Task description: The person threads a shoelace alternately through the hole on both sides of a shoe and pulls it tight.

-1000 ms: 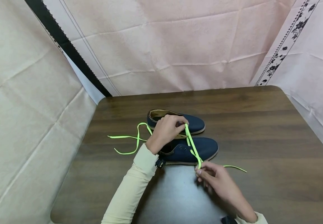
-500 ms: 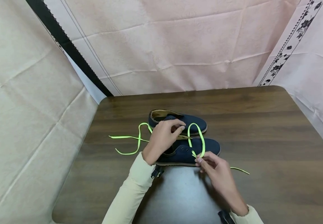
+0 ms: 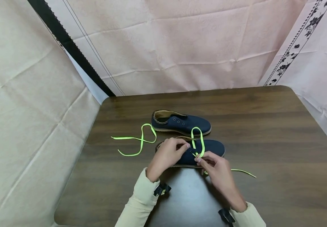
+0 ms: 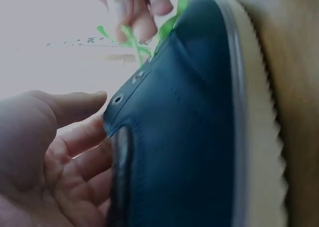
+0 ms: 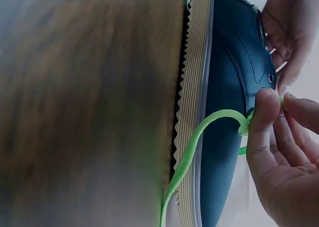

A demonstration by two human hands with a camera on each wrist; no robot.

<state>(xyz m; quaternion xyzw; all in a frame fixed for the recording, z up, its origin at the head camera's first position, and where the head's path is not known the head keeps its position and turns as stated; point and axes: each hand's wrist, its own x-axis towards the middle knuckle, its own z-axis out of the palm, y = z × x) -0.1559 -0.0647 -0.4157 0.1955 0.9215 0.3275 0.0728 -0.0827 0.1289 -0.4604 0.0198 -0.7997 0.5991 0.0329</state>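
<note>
A navy slip-on-style shoe (image 3: 215, 148) with metal eyelets lies near me, toe to the right. My right hand (image 3: 218, 171) pinches a neon green shoelace (image 3: 202, 145) between thumb and index finger, close to the eyelets. From there the lace arches over the shoe in a loop. My left hand (image 3: 167, 154) is over the shoe's opening, thumb extended and apart from the fingers. In the left wrist view, its fingertips (image 4: 102, 95) are right at the edge of the eyelet flap (image 4: 119, 101), and some fingers pass behind it.
A matching navy shoe (image 3: 193, 123) without a lace lies just behind. Left of the shoes, another green shoelace (image 3: 141, 142) lies in a loose curl on the wooden table (image 3: 265, 126). A lace end (image 3: 244, 171) trails right of my right hand. Cloth sheets (image 3: 180, 47) hang behind the table.
My left hand has let go of the lace and come down toward the near shoe's opening. The stretched lace has slackened into a loop, while my right hand keeps its pinch, slightly higher.
</note>
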